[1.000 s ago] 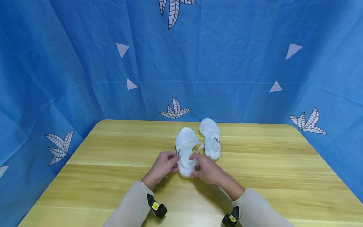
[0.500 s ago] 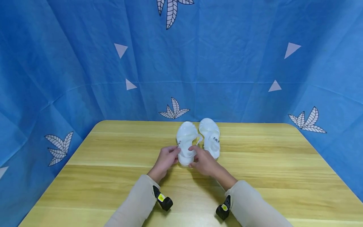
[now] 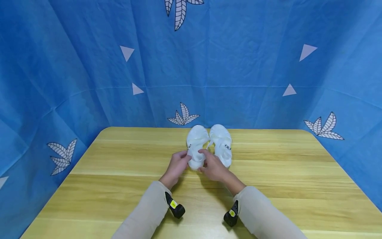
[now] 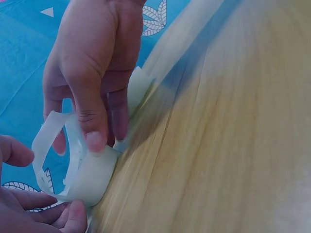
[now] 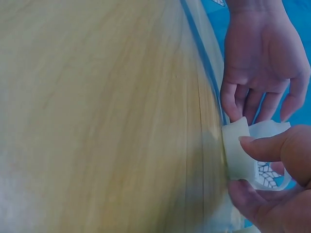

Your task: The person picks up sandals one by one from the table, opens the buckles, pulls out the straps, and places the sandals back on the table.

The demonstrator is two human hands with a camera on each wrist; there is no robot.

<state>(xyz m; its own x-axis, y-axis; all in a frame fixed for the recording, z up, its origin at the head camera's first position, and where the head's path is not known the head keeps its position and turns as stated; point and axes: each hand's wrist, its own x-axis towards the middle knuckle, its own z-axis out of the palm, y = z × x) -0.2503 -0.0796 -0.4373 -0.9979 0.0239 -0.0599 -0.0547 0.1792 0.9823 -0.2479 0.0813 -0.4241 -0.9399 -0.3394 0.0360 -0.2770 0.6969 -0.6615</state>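
In the head view, a white sandal lies near the table's far edge, toe away from me. My left hand pinches its left side near the heel. At the right of the heel, my right hand grips the sandal, thumb low and index finger up by the strap. The second white sandal lies close on the right, its metal buckle showing. Both wrist views show the held sandal's heel between the two hands; the undersides of the fingers are partly hidden.
The wooden table ends just beyond the toes. Behind it hangs a blue curtain with white leaves and triangles. Black wrist cameras sit on both sleeves.
Both hands have moved the left sandal forward, away from me, until its toe is about level with the other sandal's. The right sandal has stayed in place.
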